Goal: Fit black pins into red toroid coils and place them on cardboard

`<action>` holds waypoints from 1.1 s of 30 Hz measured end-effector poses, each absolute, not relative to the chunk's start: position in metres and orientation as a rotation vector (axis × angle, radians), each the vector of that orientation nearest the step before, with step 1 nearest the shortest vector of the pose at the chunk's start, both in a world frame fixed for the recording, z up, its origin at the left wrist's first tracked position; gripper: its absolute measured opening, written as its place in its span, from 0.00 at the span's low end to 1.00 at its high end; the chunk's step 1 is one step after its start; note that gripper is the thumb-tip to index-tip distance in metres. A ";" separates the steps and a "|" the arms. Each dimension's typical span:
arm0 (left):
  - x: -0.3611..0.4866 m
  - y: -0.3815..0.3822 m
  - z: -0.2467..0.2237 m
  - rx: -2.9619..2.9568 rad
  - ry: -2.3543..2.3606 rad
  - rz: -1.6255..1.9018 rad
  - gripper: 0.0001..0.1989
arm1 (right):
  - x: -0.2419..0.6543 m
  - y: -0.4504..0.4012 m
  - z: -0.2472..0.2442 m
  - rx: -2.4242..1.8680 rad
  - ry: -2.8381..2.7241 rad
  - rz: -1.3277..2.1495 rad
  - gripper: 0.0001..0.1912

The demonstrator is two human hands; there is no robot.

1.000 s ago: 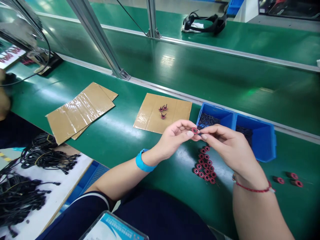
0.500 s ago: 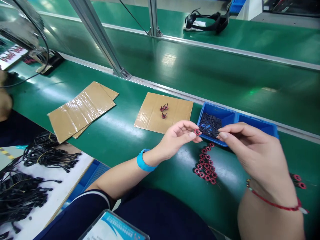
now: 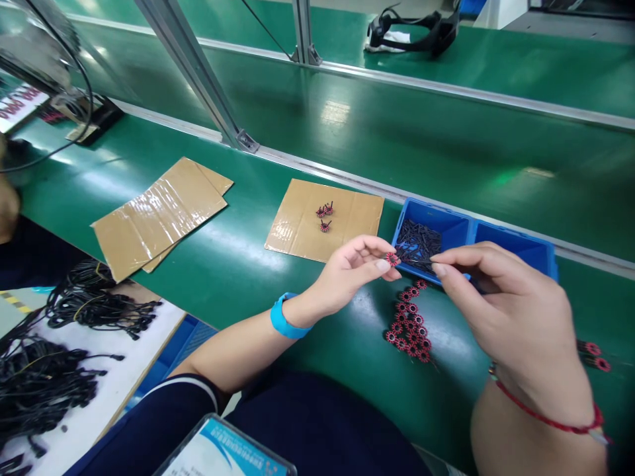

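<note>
Between the thumb and fingers of my left hand (image 3: pixel 358 270) is a small red-and-black wound coil (image 3: pixel 391 259), shaped like a toothed ring. My right hand (image 3: pixel 510 297) pinches at the coil's right, over the front of a blue divided bin (image 3: pixel 436 210); what its fingertips hold is thin and dark, too small to name. Short black tube pieces (image 3: pixel 419 241) fill part of the bin's left compartment. Just below the hands, several similar coils (image 3: pixel 411 327) lie clustered on the green table. Three coils with dark upright leads (image 3: pixel 325 226) rest on a cardboard sheet (image 3: pixel 288 228).
Two overlapping cardboard sheets (image 3: pixel 159 218) lie at the left. Bundled black cables (image 3: pixel 94 304) sit on a white surface at lower left. A metal frame post (image 3: pixel 193 73) rises behind. More coils (image 3: pixel 595 357) lie far right. Another person's arm (image 3: pixel 7 205) shows at the left edge.
Both hands stay close together with little movement, the coil still in the left. The right hand has shifted very slightly. The whole view has moved a little.
</note>
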State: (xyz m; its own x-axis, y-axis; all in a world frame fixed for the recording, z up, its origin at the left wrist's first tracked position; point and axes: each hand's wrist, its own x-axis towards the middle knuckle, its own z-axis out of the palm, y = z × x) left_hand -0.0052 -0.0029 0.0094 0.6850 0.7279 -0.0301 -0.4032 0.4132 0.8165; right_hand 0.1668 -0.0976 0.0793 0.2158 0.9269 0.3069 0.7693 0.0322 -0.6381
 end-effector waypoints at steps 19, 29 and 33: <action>-0.004 -0.003 0.009 0.909 0.410 0.715 0.13 | 0.165 -0.094 0.080 -1.746 -1.650 0.259 0.04; -0.004 -0.003 0.007 0.879 0.363 0.713 0.12 | 0.166 -0.094 0.080 -1.702 -1.715 0.190 0.05; -0.004 -0.003 0.007 0.859 0.362 0.709 0.12 | 0.169 -0.094 0.079 -1.707 -1.705 0.167 0.05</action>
